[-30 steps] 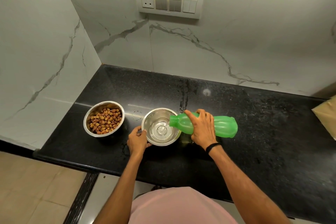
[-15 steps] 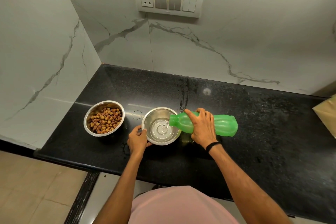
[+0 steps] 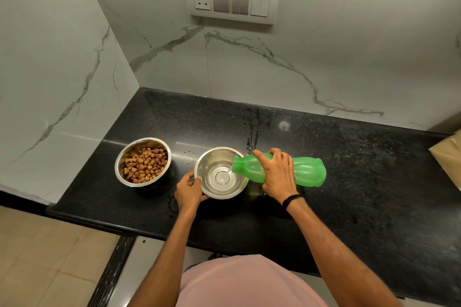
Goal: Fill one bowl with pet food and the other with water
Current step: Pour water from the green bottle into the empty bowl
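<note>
Two steel bowls stand on the black counter point(image 3: 349, 194). The left bowl point(image 3: 119, 167) holds brown pet food kibble point(image 3: 146, 166). The right bowl point(image 3: 214, 153) has some water in its bottom. My right hand point(image 3: 278, 174) grips a green plastic bottle point(image 3: 308, 172) tipped on its side, its open mouth over the right bowl's rim, and a thin stream of water runs into the bowl. My left hand point(image 3: 188, 190) holds the near left rim of that bowl, thumb on the edge.
A marble wall closes the left side and the back, with a switch panel point(image 3: 232, 1) high on the back wall. A brown paper bag point(image 3: 449, 159) lies at the counter's right edge. The counter's front edge runs just below my hands.
The water in the right bowl has risen a little. Both hands and the bottle stay almost where they were.
</note>
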